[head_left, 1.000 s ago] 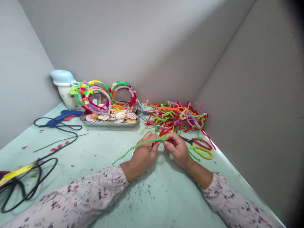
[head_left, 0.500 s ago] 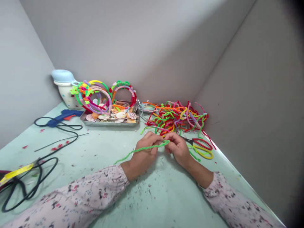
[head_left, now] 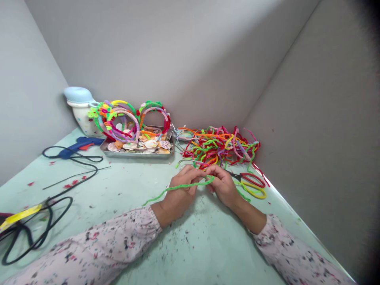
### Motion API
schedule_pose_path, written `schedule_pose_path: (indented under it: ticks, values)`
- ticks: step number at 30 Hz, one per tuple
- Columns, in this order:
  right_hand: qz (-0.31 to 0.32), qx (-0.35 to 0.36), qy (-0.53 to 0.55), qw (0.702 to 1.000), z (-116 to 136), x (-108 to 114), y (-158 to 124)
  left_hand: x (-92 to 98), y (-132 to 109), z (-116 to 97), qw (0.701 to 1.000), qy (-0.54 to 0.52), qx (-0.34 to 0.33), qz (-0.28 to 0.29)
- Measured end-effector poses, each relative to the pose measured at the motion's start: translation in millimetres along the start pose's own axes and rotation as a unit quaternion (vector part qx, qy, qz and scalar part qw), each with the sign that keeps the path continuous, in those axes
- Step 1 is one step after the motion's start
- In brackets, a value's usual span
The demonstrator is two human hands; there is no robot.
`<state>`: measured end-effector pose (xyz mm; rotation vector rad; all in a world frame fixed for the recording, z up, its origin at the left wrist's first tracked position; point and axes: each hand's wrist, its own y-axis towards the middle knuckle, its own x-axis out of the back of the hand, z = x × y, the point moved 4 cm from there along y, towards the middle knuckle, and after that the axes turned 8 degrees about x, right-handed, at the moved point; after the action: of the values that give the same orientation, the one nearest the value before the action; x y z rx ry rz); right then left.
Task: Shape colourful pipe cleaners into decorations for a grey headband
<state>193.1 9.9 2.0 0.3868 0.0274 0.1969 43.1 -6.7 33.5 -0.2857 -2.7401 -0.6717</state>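
Green pipe cleaner (head_left: 184,185) runs across the person's left hand (head_left: 178,194) and into the right hand (head_left: 224,186), just above the mint-green worktop (head_left: 89,190), its long free end trailing toward the lower left. The fingers (head_left: 190,172) of both hands are curled and closed on it, the left ones apparently gripping along its length and the right ones pinching near the kinked tip; holding it at two points seems to keep the strand steady between them. Both wrists sit low, close to the worktop, with the patterned sleeves (head_left: 89,249) reaching out to either side. Just beyond the right hand lie scissors with red and yellow handles (head_left: 252,180) and a heap of multicoloured pipe cleaners (head_left: 221,146). Farther back, looped headbands (head_left: 124,122) stand propped over a metal tray of shells (head_left: 136,155), beside a blue glue gun (head_left: 78,144). Compared with a second earlier, the strand lies flatter, its tip lower and further right, while the hands sit almost where they were.
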Motion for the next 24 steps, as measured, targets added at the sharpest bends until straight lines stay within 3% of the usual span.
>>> schedule_pose_path:
  ticks: [17, 24]
  values:
    - [0.005, -0.008, 0.023, 1.000, -6.4, 2.6, -0.4, -5.1, -1.3, 7.9, 1.000, -0.011, -0.003, 0.015]
    - [0.008, -0.019, 0.046, 0.999, -9.0, 2.7, -0.3, -6.0, -1.3, 10.6, 0.999, -0.006, -0.046, -0.011]
